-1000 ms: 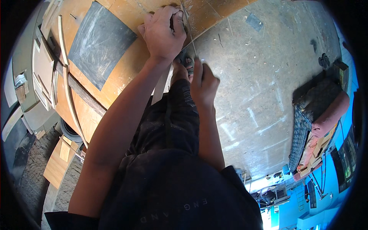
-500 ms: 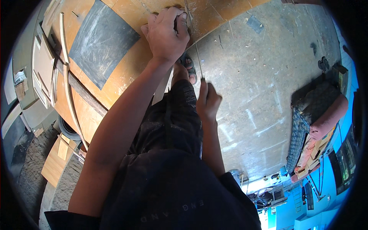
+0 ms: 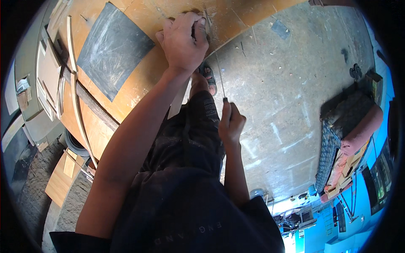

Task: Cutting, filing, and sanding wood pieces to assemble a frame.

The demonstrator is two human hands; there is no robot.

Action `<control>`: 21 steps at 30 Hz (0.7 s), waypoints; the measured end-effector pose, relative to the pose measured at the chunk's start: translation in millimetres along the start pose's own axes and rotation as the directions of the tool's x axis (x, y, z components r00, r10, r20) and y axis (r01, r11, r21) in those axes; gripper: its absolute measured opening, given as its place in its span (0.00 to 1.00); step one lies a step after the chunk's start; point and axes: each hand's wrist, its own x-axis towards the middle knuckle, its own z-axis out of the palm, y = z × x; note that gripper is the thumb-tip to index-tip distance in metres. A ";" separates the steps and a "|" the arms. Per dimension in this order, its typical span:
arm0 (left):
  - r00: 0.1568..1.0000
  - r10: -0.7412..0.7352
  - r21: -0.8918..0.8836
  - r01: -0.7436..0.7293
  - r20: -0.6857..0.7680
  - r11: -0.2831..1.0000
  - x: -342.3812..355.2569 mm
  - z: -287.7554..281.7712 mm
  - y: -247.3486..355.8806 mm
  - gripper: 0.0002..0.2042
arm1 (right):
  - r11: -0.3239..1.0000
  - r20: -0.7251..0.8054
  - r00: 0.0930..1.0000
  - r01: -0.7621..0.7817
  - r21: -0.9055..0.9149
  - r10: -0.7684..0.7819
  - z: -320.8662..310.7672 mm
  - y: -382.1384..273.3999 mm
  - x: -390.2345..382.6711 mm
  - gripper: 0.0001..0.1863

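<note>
My left hand (image 3: 184, 42) is closed, its fingers curled down on the work table's (image 3: 143, 21) brown top near the edge. A pale flat strip (image 3: 178, 99) shows below my left wrist and seems to run under this hand; its far end is hidden. My right hand (image 3: 232, 124) is closed round the dark handle of a handsaw (image 3: 220, 78). The thin blade is seen edge-on and points away from me, up to the table edge just right of my left hand. Its teeth cannot be made out.
A dark square sheet (image 3: 114, 50) lies on the table, with long wooden strips (image 3: 75, 92) to its left. My sandalled foot (image 3: 207, 76) is under the table edge. A padded sofa (image 3: 358, 130) stands at the right on the concrete floor (image 3: 270, 84).
My right hand has drawn the handsaw back toward me, slightly down in the picture. My left hand stays in place at the table edge.
</note>
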 end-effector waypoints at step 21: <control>0.999 -0.039 0.007 0.039 -0.017 0.999 10.2 5.8 6.0 0.06 | 0.994 -0.056 0.993 0.105 -0.031 -0.106 30.1 -29.2 67.9 0.14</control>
